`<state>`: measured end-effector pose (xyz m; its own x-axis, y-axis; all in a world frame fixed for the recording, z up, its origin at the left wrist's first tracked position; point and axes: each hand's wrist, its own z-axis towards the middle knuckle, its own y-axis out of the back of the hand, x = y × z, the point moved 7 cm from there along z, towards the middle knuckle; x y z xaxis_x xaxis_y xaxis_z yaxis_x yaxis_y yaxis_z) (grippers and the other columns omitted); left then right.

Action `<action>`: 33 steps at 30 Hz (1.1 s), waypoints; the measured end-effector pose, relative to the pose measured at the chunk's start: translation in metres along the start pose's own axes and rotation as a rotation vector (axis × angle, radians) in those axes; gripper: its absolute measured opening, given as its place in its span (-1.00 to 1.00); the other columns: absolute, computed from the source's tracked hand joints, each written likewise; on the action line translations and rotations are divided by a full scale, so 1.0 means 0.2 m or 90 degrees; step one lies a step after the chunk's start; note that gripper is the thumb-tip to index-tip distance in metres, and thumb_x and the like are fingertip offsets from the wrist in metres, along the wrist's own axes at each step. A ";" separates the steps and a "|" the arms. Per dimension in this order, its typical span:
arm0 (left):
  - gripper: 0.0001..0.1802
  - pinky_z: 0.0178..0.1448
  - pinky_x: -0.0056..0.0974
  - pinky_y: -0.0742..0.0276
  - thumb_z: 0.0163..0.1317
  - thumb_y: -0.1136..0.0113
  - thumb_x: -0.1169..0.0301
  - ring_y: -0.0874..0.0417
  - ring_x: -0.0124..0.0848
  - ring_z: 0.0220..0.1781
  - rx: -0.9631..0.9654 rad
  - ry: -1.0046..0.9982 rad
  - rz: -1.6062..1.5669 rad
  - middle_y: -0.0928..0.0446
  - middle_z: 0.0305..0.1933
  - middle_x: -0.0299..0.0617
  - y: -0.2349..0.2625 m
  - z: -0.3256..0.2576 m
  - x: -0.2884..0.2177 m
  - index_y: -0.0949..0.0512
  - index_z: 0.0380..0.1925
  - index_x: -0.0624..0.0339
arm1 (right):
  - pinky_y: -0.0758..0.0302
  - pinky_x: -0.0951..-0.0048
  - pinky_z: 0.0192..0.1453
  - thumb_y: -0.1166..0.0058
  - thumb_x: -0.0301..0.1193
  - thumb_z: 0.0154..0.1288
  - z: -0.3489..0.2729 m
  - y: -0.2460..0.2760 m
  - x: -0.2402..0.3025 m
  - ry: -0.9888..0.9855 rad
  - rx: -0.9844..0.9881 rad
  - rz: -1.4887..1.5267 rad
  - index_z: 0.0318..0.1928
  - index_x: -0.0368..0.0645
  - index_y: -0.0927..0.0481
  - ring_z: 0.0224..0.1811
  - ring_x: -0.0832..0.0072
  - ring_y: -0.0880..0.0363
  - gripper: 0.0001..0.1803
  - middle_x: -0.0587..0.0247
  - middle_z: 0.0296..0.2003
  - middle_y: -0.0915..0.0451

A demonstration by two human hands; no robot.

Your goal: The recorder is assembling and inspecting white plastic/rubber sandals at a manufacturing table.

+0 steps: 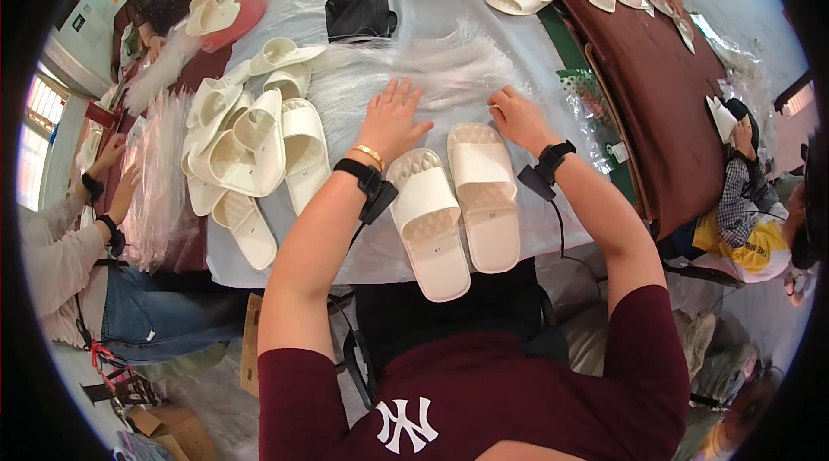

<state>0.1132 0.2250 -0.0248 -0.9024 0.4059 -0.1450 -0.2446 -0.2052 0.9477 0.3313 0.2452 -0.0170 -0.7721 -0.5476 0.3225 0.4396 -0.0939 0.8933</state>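
A pair of cream slide slippers lies side by side in front of me, the left slipper (429,224) a little nearer than the right slipper (485,198). Their heels reach past the table's near edge. Beyond them, my left hand (393,120) rests palm down with fingers spread at the near edge of a heap of clear plastic bags (432,64). My right hand (522,118) is curled by the heap's right end, just past the right slipper's toe. Its fingertips are drawn together, and whatever sits in them is too small to make out. Neither hand touches the slippers.
More cream slippers (246,146) are piled on the left of the table. A black bag (358,12) stands at the back. Clear plastic (155,185) covers the left side, where another person's hands work. A brown-covered table (648,90) adjoins at right, with people around it.
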 end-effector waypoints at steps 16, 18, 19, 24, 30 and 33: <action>-0.24 0.48 0.12 0.05 0.22 0.02 -0.16 0.04 -0.06 0.53 0.246 -0.001 -0.028 0.00 0.51 -0.07 -0.14 -0.04 0.00 -0.20 0.38 -0.14 | -0.19 -0.06 0.33 0.12 -0.07 0.35 0.50 -0.12 -0.20 -0.130 0.211 -0.246 0.27 0.01 -0.33 0.36 0.20 -0.22 -0.46 0.18 0.33 -0.26; -0.25 0.49 0.11 0.06 0.21 0.00 -0.15 0.03 -0.06 0.53 0.248 -0.020 -0.049 -0.02 0.51 -0.07 -0.14 -0.05 0.00 -0.22 0.37 -0.12 | -0.23 -0.01 0.30 0.06 -0.13 0.32 0.51 -0.09 -0.23 -0.191 0.177 -0.282 0.21 0.01 -0.41 0.32 0.20 -0.27 -0.51 0.18 0.31 -0.28; -0.25 0.49 0.11 0.06 0.21 0.00 -0.15 0.03 -0.06 0.53 0.248 -0.023 -0.051 -0.02 0.51 -0.07 -0.13 -0.05 -0.01 -0.22 0.37 -0.12 | -0.23 -0.01 0.30 0.06 -0.13 0.32 0.49 -0.09 -0.26 -0.194 0.178 -0.283 0.21 0.01 -0.41 0.32 0.20 -0.27 -0.51 0.18 0.31 -0.28; -0.31 0.48 0.09 0.02 0.21 -0.10 -0.03 -0.03 -0.08 0.51 0.254 -0.058 -0.054 -0.08 0.48 -0.06 -0.07 -0.08 -0.04 -0.29 0.32 -0.07 | -0.29 0.05 0.21 -0.11 -0.40 0.15 0.41 0.04 -0.18 -0.014 -0.053 -0.085 -0.20 -0.01 -0.67 0.19 0.17 -0.38 -0.81 0.20 0.12 -0.48; -0.36 0.46 0.06 -0.04 0.22 -0.13 0.10 -0.07 -0.08 0.49 0.062 -0.048 -0.033 -0.14 0.44 -0.05 -0.02 -0.05 -0.04 -0.31 0.30 -0.03 | -0.40 0.16 0.04 -0.09 -0.51 0.07 0.13 0.19 0.04 0.148 -0.198 -0.116 -0.34 -0.09 -0.64 0.03 0.18 -0.47 -0.88 0.19 -0.08 -0.56; -0.37 0.46 0.06 -0.02 0.26 -0.07 0.07 -0.04 -0.07 0.50 0.055 -0.063 -0.020 -0.11 0.46 -0.04 -0.06 -0.01 -0.05 -0.28 0.32 -0.05 | -0.47 0.20 -0.08 -0.08 -0.50 0.10 0.05 0.10 0.00 0.051 -0.007 -0.017 -0.35 -0.10 -0.63 -0.10 0.17 -0.53 -0.90 0.16 -0.17 -0.55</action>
<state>0.1251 0.2215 -0.0348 -0.8541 0.4982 -0.1495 -0.2362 -0.1154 0.9648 0.3357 0.2505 0.0043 -0.7451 -0.6092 0.2715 0.4245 -0.1193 0.8975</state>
